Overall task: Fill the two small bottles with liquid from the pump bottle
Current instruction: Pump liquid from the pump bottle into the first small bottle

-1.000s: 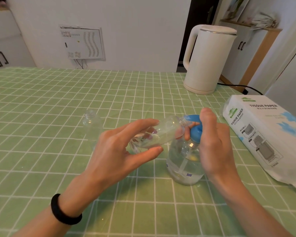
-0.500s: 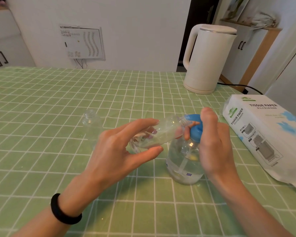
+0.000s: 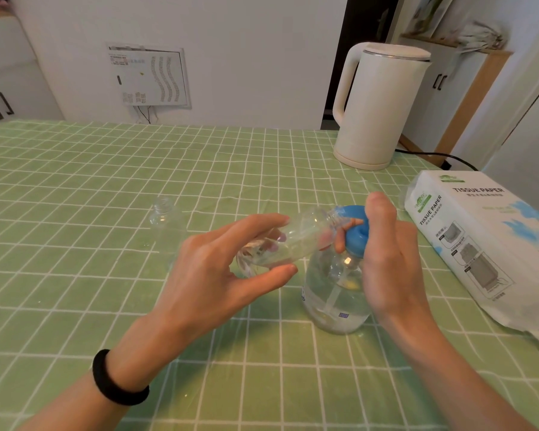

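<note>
The clear walls of the held bottle [image 3: 296,236] blur into the hand behind it, so any liquid inside it cannot be made out, and its base is hidden by the left hand's [image 3: 218,272] fingers. Whether its mouth touches the orange spout [image 3: 347,227] is hard to tell; the two meet at the same spot. The second bottle [image 3: 165,219] is so transparent that only its threaded neck and faint outline show against the green checked tabletop [image 3: 75,181]. The right forearm runs out of the picture at 5 o'clock, the left at 7 o'clock, with a black band [image 3: 119,382] on the left wrist. The left hand is half closed, thumb below and fingers above, pinching the held bottle, which lies nearly level with its neck pointing toward 3 o'clock. The right hand [image 3: 389,259] wraps the far side of the pump bottle [image 3: 333,297], its thumb resting on the blue pump head [image 3: 353,231]; its fingers are hidden behind the bottle. The pump bottle stands upright on the tabletop at centre, partly filled with clear liquid. The second bottle stands open at 10 o'clock from it, well apart. A white kettle [image 3: 377,110] stands at 12 o'clock, a tissue pack [image 3: 479,244] at 3 o'clock, cut by the frame edge.
</note>
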### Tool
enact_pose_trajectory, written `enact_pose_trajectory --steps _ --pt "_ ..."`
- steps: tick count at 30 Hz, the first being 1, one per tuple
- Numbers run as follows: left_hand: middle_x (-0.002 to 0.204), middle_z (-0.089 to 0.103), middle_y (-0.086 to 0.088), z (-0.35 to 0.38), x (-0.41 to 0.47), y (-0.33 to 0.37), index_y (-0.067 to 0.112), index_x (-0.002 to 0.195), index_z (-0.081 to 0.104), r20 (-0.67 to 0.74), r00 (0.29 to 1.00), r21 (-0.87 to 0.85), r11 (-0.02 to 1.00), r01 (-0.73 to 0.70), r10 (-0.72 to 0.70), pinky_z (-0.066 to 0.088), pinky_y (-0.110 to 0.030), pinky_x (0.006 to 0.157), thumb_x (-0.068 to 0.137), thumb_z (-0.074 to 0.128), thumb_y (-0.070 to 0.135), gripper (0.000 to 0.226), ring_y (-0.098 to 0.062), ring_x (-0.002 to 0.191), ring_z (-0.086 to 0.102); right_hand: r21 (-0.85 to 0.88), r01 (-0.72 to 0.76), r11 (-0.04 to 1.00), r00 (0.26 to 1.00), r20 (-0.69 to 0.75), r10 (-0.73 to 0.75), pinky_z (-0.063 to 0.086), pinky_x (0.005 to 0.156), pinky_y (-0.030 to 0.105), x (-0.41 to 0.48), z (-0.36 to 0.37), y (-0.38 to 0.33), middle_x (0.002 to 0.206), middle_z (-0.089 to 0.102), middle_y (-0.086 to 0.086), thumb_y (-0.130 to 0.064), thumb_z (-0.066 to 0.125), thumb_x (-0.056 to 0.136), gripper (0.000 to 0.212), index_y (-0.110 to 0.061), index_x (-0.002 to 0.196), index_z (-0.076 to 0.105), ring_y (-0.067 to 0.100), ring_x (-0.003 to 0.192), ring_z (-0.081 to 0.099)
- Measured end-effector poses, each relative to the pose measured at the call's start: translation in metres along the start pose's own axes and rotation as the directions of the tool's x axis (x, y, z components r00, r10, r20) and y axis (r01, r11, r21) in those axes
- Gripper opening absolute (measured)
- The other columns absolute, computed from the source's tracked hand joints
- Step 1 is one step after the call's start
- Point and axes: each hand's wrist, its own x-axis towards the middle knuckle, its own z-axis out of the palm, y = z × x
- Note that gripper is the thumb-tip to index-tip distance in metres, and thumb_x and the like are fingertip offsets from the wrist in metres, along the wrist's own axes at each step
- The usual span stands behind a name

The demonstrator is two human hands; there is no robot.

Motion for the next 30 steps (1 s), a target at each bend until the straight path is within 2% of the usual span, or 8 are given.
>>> enact_pose_trajectory --steps 5,8,13,17,21,23,25,30 --pt "0.111 0.079 0.009 0.0002 0.0005 0.0002 0.028 0.133 0.063 -0.001 1.0 0.017 1.0 -0.011 0.011 0.063 -0.022 0.086 0.085 0.078 0.05 0.054 0.002 0.097 0.075 0.025 -0.002 1.0 1.0 0.011 0.002 0.047 0.065 0.011 0.0009 -0.0008 -0.0009 0.068 0.076 0.005 -0.042 0.033 0.103 0.063 -0.025 0.047 0.056 0.004 0.064 0.067" --pt "0.111 0.079 0.009 0.0004 0.0 -0.0014 0.027 0.133 0.064 0.002 1.0 0.031 0.999 -0.022 0.022 0.063 -0.022 0.084 0.086 0.078 0.049 0.054 0.001 0.097 0.075 0.016 -0.008 1.0 1.0 0.017 0.007 0.045 0.055 0.016 0.0015 -0.0017 -0.0016 0.069 0.076 0.011 -0.04 0.037 0.097 0.056 -0.022 0.048 0.057 0.01 0.057 0.06" --pt "0.111 0.079 0.008 0.0013 0.0 -0.0015 0.029 0.134 0.063 -0.003 1.0 0.01 1.0 -0.012 0.012 0.064 -0.029 0.086 0.086 0.078 0.049 0.054 0.0 0.1 0.076 0.023 -0.003 1.0 1.0 0.016 0.002 0.046 0.066 0.007 0.0003 -0.0006 0.0003 0.072 0.078 0.003 -0.04 0.032 0.105 0.064 -0.027 0.047 0.057 0.002 0.066 0.069" --pt "0.11 0.079 0.01 0.0006 -0.0003 -0.0002 0.03 0.133 0.063 -0.008 1.0 0.011 1.0 -0.001 0.001 0.062 -0.022 0.088 0.085 0.078 0.049 0.053 0.004 0.099 0.074 0.008 0.015 1.0 1.0 0.01 -0.015 0.045 0.07 0.006 0.0 0.0003 -0.0006 0.066 0.074 -0.004 -0.042 0.03 0.107 0.067 -0.031 0.047 0.055 0.0 0.068 0.068" --pt "0.11 0.079 0.009 0.0004 0.0002 -0.0009 0.025 0.132 0.066 0.005 1.0 0.022 1.0 0.0 0.0 0.06 -0.018 0.087 0.085 0.078 0.049 0.054 0.003 0.097 0.074 0.022 0.0 1.0 1.0 0.014 -0.001 0.045 0.059 0.014 0.0007 -0.0012 -0.0023 0.07 0.077 0.007 -0.043 0.035 0.101 0.06 -0.026 0.047 0.057 0.011 0.063 0.067" --pt "0.111 0.079 0.009 0.0006 -0.0001 -0.0014 0.023 0.133 0.067 0.014 1.0 0.035 0.999 -0.003 0.002 0.06 -0.018 0.086 0.086 0.078 0.049 0.055 0.003 0.097 0.074 0.018 -0.007 1.0 1.0 0.015 0.006 0.044 0.056 0.016 0.0009 -0.0018 -0.0027 0.067 0.076 0.005 -0.04 0.037 0.097 0.056 -0.024 0.048 0.058 0.01 0.059 0.065" --pt "0.111 0.079 0.01 0.0006 -0.0009 -0.0013 0.026 0.134 0.065 0.014 1.0 0.026 1.0 -0.002 0.002 0.061 -0.019 0.087 0.086 0.078 0.05 0.055 0.003 0.099 0.074 0.02 -0.006 1.0 1.0 0.021 0.006 0.044 0.058 0.011 0.0005 -0.0016 -0.0022 0.067 0.076 0.0 -0.037 0.035 0.099 0.059 -0.025 0.047 0.058 0.002 0.058 0.063" --pt "0.111 0.079 0.009 0.0008 -0.0002 -0.001 0.029 0.133 0.063 -0.004 1.0 0.01 1.0 -0.001 0.001 0.063 -0.024 0.088 0.085 0.078 0.049 0.054 0.003 0.1 0.074 0.02 0.007 1.0 1.0 0.015 -0.007 0.046 0.07 0.007 0.0002 -0.0002 -0.0014 0.067 0.076 0.0 -0.042 0.03 0.106 0.066 -0.027 0.046 0.056 0.004 0.07 0.07"
